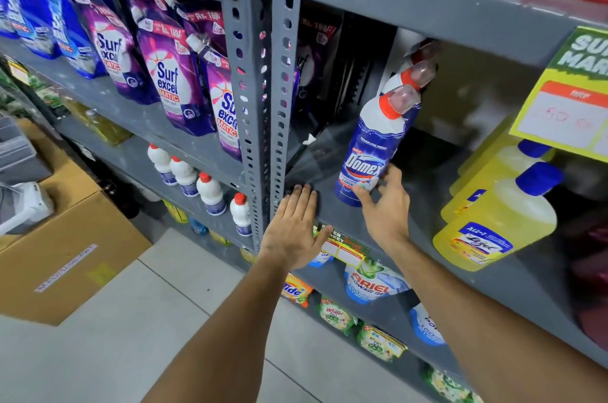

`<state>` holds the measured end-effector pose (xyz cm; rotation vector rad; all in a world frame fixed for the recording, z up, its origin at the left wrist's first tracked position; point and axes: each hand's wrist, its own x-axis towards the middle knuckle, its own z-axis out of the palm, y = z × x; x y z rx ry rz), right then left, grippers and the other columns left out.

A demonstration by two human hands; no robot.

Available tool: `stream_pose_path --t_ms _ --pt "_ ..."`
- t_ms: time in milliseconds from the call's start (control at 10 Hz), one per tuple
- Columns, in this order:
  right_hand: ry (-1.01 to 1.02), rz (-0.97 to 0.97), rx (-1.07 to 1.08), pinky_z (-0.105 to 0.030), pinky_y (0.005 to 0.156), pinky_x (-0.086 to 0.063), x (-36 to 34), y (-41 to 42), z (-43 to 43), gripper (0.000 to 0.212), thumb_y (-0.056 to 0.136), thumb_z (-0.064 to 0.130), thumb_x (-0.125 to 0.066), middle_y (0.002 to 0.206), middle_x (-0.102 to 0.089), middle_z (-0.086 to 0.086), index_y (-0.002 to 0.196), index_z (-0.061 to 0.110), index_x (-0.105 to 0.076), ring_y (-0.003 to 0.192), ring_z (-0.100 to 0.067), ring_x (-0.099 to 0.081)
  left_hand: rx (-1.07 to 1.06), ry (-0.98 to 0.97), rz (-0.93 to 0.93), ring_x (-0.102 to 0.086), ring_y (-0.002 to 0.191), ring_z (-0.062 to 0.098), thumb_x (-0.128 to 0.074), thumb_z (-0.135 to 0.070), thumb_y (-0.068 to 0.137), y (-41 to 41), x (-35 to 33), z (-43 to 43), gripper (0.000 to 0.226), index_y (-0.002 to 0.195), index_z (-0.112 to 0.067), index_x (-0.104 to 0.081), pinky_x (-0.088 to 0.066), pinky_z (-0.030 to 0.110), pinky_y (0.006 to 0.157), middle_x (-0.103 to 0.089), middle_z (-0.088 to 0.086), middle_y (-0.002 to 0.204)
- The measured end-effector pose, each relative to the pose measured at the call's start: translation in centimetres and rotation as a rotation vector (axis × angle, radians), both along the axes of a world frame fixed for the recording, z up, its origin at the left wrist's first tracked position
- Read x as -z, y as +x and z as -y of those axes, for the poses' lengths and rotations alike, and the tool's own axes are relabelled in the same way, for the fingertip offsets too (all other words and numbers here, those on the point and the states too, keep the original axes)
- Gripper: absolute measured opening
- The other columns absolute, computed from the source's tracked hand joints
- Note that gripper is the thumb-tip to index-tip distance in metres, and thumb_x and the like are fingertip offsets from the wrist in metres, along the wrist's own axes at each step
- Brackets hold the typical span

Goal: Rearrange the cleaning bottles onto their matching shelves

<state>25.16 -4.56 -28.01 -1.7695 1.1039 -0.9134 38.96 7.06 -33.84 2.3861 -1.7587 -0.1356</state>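
Observation:
A blue Domex bottle (370,152) with a red collar and clear cap stands at the front of the grey middle shelf (332,205), with more of the same bottles lined up behind it. My right hand (383,205) touches its lower label with fingertips and thumb, the fingers spread. My left hand (292,225) lies flat, palm down, on the shelf's front edge beside the upright post, holding nothing. Yellow Lizol bottles (496,221) with blue caps lie on the same shelf to the right.
A perforated grey post (260,80) divides two shelf bays. Purple and blue Surf Excel pouches (171,80) fill the left bay, with small white bottles (210,192) below. Detergent packs (375,284) sit under the middle shelf. Cardboard boxes (65,258) stand on the tiled floor at left.

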Motion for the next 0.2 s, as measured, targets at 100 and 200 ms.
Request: stream_pose_path --t_ms 100,200 --pt "-0.016 0.034 -0.017 -0.028 0.094 -0.056 -1.0 -0.8 -0.5 0.069 0.088 0.015 -0.076 0.143 -0.056 -0.004 0.147 0.012 -0.040 0.124 -0.005 -0.052 0.001 0.020 0.005 0.011 0.150 0.023 -0.013 -0.063 0.098 0.0 -0.8 0.1 0.081 0.154 -0.007 0.004 0.010 0.037 0.120 0.006 0.011 0.164" --pt "0.007 0.140 -0.019 -0.008 0.083 -0.051 -3.4 -1.7 -2.0 0.073 0.088 0.008 -0.074 0.144 -0.053 -0.003 0.151 0.010 -0.036 0.128 -0.005 -0.047 -0.020 -0.100 0.007 0.008 0.150 0.023 -0.019 -0.059 0.100 -0.6 -1.6 -0.6 0.079 0.154 -0.005 -0.001 0.006 0.037 0.121 0.002 0.013 0.164"
